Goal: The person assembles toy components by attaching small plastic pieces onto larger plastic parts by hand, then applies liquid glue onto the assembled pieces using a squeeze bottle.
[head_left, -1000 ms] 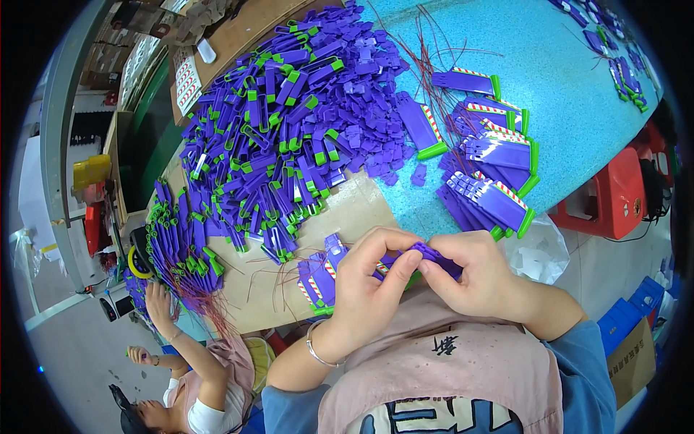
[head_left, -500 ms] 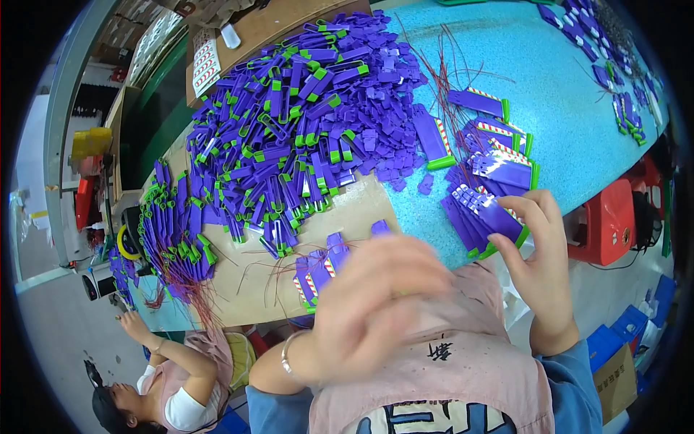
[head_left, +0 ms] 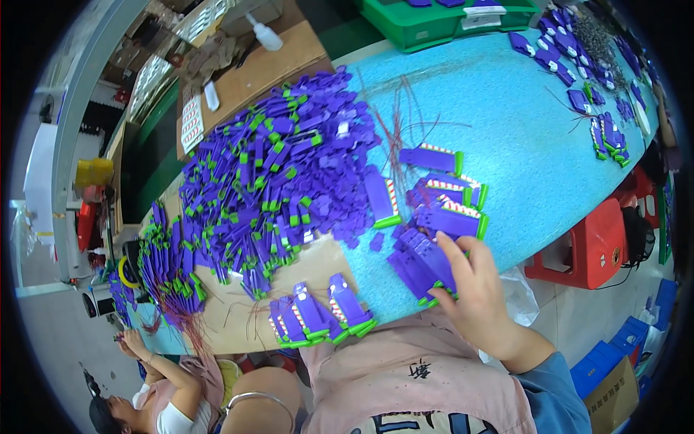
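My right hand (head_left: pixel 478 298) curls its thumb and fingers round the green end of a flat purple plastic piece (head_left: pixel 431 258), one of a fanned stack on the blue table. Similar purple pieces (head_left: pixel 450 218) with green ends and red-and-white striped strips lie just beyond the hand. To the left, near the table's front edge, stands a row of the same striped pieces (head_left: pixel 309 315). My left forearm (head_left: pixel 267 383), with a silver bangle, shows at the bottom edge; the hand itself is outside the picture.
A large heap of purple and green parts (head_left: pixel 267 173) covers the table's middle, with thin dark-red wires (head_left: pixel 397 134) beside it. A green bin (head_left: pixel 419 29) stands at the back. More purple parts lie far right. A red stool (head_left: pixel 585 246) stands below. A co-worker (head_left: pixel 181 398) sits at left.
My left hand has dropped from over the front edge out of the picture, uncovering the row of striped pieces. The view has shifted; my right hand remains at the stack, now closed on it.
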